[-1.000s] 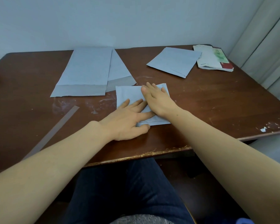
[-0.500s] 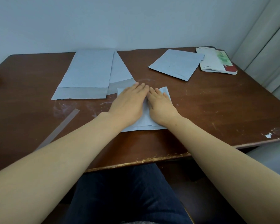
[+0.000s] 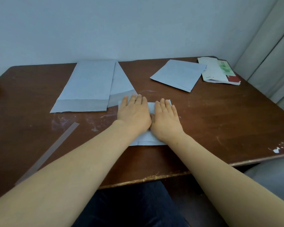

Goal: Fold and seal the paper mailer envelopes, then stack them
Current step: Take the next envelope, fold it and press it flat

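pressing the fold flat

pressing down with both palms, the person is working at a scuffed brown table [image 3: 220, 122] that is filling most of the view. two long unfolded mailers [image 3: 87, 86] are lying overlapped at the far left, waiting their turn. a folded mailer [image 3: 179, 74] is sitting apart at the far right, which i'm taking as the start of the stack, with a bundle of printed papers [image 3: 218, 71] just beside it. a thin strip [image 3: 56, 146], likely peeled backing, is lying near the left front.

the mailer being sealed [image 3: 147, 140] is lying at the table's centre front, under the hands. the left hand [image 3: 134, 113] and right hand [image 3: 166, 118] are both spread flat and open on it, side by side, gripping nothing, only bearing down.

i'm judging the paper to be light, thin and limp, creasing easily and sliding readily on the wood, so taking it by an edge or corner with a pinch while flattening the rest looks wisest.

the papers at the far right are showing a green patch and a red one, but no writing is reading clearly from here.
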### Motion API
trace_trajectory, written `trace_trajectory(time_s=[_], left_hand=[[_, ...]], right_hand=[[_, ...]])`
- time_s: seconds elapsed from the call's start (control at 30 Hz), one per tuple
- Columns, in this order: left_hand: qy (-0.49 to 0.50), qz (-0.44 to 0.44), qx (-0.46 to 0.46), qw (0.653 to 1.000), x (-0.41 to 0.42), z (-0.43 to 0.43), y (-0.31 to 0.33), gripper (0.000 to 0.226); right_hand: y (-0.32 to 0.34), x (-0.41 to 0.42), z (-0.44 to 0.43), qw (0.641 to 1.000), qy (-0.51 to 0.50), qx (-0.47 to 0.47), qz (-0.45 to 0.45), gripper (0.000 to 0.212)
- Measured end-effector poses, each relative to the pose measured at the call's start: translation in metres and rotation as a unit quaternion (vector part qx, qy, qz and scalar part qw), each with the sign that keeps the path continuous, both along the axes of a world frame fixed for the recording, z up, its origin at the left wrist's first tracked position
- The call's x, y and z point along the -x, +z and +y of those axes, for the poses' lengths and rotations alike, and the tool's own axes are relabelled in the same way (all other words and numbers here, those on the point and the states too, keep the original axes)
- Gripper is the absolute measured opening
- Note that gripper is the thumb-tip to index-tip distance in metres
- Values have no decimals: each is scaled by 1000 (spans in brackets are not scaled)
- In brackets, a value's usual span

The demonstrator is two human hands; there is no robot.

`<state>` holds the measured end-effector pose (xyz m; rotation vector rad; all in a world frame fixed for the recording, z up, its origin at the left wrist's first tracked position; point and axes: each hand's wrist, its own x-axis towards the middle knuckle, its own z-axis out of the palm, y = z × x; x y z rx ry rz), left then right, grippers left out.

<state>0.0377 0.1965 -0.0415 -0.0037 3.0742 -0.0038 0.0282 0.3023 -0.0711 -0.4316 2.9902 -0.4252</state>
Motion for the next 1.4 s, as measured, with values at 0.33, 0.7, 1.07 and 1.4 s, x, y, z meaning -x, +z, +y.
trace_trajectory(time_s=[0.33,0.7,1.07,1.4], left_hand=[[16,-4,-61,998,-10,-6,-27,56],[12,4,-123,992,-11,-13,-25,54],[20,8,-117,993,-10,-11,-28,55],[20,-4,-124,992,-9,-12,-26,55]], right_hand=[[17,7,-5,994,23,-92,48,57],[5,7,5,998,44,-23,-25,51],[3,7,4,998,37,-41,-15,51],[4,8,5,998,34,-42,-25,51]])
